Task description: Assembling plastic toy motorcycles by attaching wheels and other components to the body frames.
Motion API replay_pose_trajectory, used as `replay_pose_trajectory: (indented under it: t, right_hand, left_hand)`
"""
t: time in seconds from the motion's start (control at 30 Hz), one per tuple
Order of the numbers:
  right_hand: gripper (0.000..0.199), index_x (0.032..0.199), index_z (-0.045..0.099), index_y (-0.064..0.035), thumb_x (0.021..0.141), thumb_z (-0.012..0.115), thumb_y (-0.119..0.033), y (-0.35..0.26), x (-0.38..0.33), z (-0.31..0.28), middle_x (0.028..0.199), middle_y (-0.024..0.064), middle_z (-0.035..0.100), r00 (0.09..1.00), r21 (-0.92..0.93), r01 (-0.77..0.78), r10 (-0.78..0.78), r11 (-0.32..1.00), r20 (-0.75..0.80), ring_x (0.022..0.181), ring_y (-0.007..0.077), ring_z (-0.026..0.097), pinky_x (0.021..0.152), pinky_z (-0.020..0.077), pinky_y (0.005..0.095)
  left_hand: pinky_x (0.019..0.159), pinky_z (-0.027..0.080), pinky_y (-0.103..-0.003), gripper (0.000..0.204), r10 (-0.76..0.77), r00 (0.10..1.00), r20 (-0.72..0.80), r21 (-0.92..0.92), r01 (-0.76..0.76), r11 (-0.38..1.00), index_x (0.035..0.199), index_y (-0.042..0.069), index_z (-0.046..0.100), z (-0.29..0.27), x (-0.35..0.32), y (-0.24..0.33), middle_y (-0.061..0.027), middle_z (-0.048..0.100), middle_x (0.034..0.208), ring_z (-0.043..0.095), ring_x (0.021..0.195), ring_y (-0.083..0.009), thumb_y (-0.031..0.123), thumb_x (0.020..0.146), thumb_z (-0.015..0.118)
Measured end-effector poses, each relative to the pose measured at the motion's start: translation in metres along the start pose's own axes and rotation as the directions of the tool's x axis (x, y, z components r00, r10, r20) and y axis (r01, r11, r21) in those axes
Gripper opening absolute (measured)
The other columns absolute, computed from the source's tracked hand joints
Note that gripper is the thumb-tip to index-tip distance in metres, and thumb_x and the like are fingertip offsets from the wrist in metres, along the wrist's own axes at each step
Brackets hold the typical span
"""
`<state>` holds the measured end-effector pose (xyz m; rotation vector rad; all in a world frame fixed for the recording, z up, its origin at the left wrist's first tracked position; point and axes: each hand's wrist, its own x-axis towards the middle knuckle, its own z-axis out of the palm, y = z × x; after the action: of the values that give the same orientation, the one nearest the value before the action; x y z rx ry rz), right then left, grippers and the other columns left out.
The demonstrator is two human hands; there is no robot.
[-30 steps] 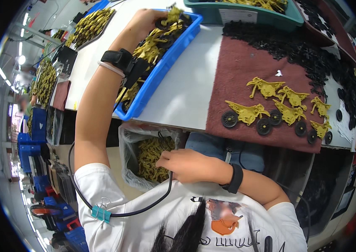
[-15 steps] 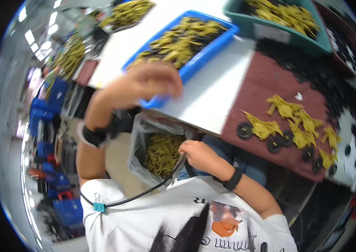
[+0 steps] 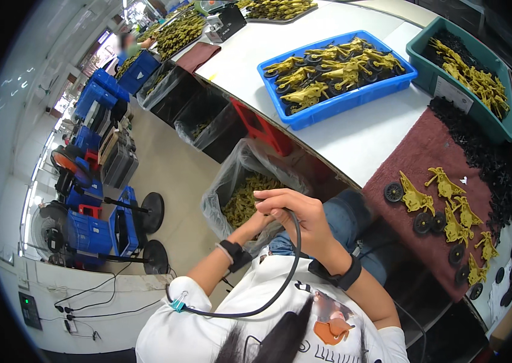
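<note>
My right hand (image 3: 304,221) is in front of my body, fingers curled together around a black cable (image 3: 280,284). That cable loops down to a teal binder clip (image 3: 177,306) on my left sleeve. Close against the right hand is my left hand (image 3: 260,222), its fingers mostly hidden behind the right one. Both hands are over the near edge of a bin (image 3: 210,202) lined with clear plastic, which holds a heap of olive-yellow pieces (image 3: 247,196).
A blue tray (image 3: 353,91) of yellow parts with black wheels stands on the white table (image 3: 353,136). Right of it is a green bin (image 3: 473,118). Yellow parts (image 3: 416,193) and wheels lie on a maroon cloth (image 3: 401,157), beside a black heap (image 3: 479,163). A person (image 3: 132,45) works far left.
My left hand has come down from beside the blue tray to meet my right hand. The right hand keeps the cable, now lifted in a higher loop. The view has swung left.
</note>
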<state>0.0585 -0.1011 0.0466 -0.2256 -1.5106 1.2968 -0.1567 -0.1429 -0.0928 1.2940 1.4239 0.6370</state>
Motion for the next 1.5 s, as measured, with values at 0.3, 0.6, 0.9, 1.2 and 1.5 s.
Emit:
replay_pose_trajectory:
  t: [0.3,0.6,0.9,1.2,1.5]
  right_hand:
    - [0.020,0.106,0.066,-0.0001,0.086,0.065,-0.002,-0.003,-0.020,-0.013,0.105,0.0127,0.068,0.975,-0.256,-0.215,0.223,0.942,0.005,0.084,0.0200,0.067,0.075,0.0524,0.0290]
    - [0.020,0.103,0.066,-0.0043,0.083,0.065,-0.008,0.011,-0.037,-0.011,0.094,0.0109,0.069,0.908,-0.383,-0.313,0.392,0.869,0.147,0.080,0.0247,0.067,0.072,0.0525,0.0335]
    - [0.028,0.110,0.062,-0.0077,0.085,0.066,-0.019,0.014,-0.061,-0.023,0.099,0.0090,0.066,0.844,-0.650,-0.300,0.512,0.699,0.161,0.092,0.0283,0.063,0.081,0.0490,0.0397]
    - [0.030,0.109,0.063,-0.0052,0.085,0.067,-0.023,-0.108,-0.089,-0.081,0.107,0.0097,0.066,0.829,-0.623,-0.494,0.545,0.607,-0.126,0.099,0.0284,0.062,0.087,0.0481,0.0391]
    - [0.018,0.100,0.064,0.0027,0.084,0.065,-0.003,-0.240,-0.142,-0.137,0.092,0.0061,0.066,0.407,-0.359,-0.874,0.090,0.328,-0.909,0.085,0.0114,0.060,0.080,0.0456,0.0248]
  left_hand:
    - [0.051,0.042,-0.028,0.038,-0.134,0.664,-0.736,-0.280,-0.119,0.953,0.084,0.008,0.052,-0.146,-0.012,-0.089,-0.0032,0.060,0.065,0.050,0.055,-0.0143,0.039,0.102,0.041]
    - [0.053,0.037,-0.034,0.040,0.357,0.069,-0.932,0.363,0.208,0.908,0.078,0.005,0.051,-0.362,-0.151,-0.057,-0.0007,0.038,0.059,0.040,0.054,-0.0159,0.035,0.102,0.043]
    - [0.088,0.050,-0.037,0.028,-0.004,1.000,-0.021,0.953,0.021,0.304,0.111,-0.001,0.062,-0.232,0.054,0.126,-0.0189,0.068,0.107,0.065,0.104,-0.0257,0.011,0.086,0.064]
    - [0.066,0.049,-0.036,0.010,0.438,0.434,0.787,0.176,-0.839,0.515,0.096,-0.001,0.061,0.043,0.114,0.336,-0.0154,0.065,0.083,0.064,0.073,-0.0303,0.007,0.091,0.060]
    - [0.076,0.047,-0.044,0.023,0.235,0.315,0.920,0.242,-0.925,0.293,0.097,0.003,0.056,0.136,0.154,0.332,-0.0149,0.058,0.095,0.059,0.089,-0.0362,0.020,0.085,0.065]
